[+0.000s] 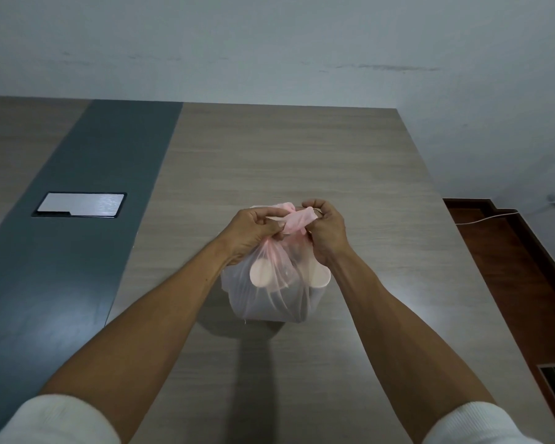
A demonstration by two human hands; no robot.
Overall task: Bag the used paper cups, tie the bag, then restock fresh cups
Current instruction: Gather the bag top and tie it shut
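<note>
Tying is under way: the left hand [255, 230] and right hand [329, 232] each pinch a twisted pink handle of the bag [269, 296], which stands mid-table [302, 155], cups [260, 274] inside. Next, I'd guess, pull the knot snug.

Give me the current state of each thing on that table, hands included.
Bag: standing on the table, neck gathered, being tied, knot not finished.
Paper cups: inside the bag, showing through the plastic.
Left hand: pinching a bag handle.
Right hand: pinching the other handle.
Cover plate: closed, flush in the table's grey strip.
</note>
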